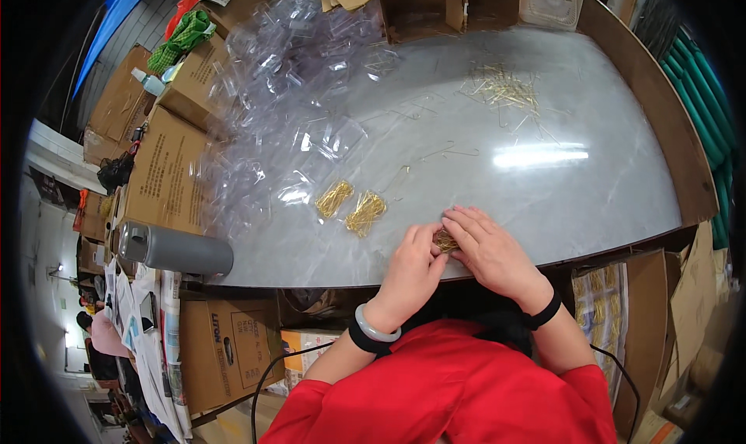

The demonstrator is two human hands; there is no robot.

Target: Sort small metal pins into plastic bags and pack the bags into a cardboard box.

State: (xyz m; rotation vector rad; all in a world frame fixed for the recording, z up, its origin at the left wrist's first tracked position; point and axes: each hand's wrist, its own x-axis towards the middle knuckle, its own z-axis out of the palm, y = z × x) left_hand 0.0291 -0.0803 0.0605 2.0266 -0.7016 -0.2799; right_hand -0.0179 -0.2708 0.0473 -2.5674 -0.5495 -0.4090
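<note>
Near the table's front edge, a small bundle of gold wire hooks (445,240) sits between my two hands. My left hand (408,275) closes on its left side with the thumb and fingers. From the right, my right hand (493,254) curves its fingers over the same bundle, hiding much of it. Two similar gold bundles, a smaller one (334,199) and a fuller one (364,213), lie side by side to the left of my hands. Farther back, loose gold wire hooks (505,89) are spread in a pile, with a few strays between.
A heap of clear plastic packages (287,118) covers the left of the grey table (598,203). A grey bottle (179,250) lies at the left front corner. Cardboard boxes (167,172) line the left, and a raised brown edge (668,110) bounds the right.
</note>
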